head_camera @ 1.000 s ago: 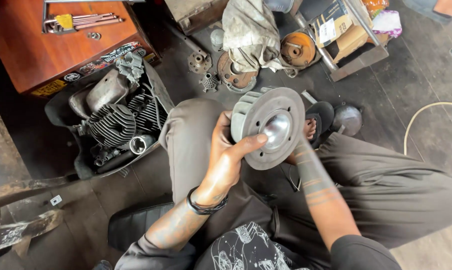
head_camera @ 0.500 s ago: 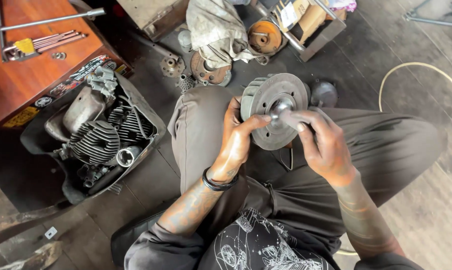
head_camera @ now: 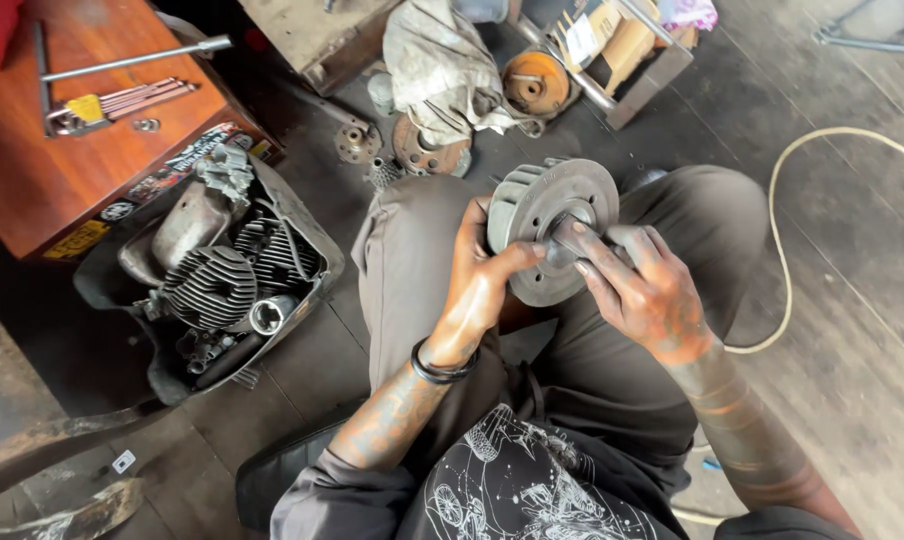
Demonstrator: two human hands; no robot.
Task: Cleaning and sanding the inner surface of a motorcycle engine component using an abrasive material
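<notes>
1. You hold the finned metal drum (head_camera: pixel 547 225) above your lap, between your knees, its flat face turned up toward you.
2. Your left hand (head_camera: pixel 482 270) grips its rim at 9 o'clock, fingers wrapped behind, thumb pressed on the face.
3. Your right hand (head_camera: pixel 637 285) pinches a small dark part (head_camera: pixel 570 238) at the drum's hub; keep it square to the bore and steady the rim.
4. At 9 o'clock, an engine (head_camera: pixel 212 285) lies in a black tray (head_camera: pixel 307 300).
5. At 10 o'clock, the wooden counter (head_camera: pixel 32 170) carries hex keys (head_camera: pixel 117 105); stickers line its edge, one yellow.
6. At 12 o'clock, a crate (head_camera: pixel 652 75) holds boxes with a white label.
</notes>
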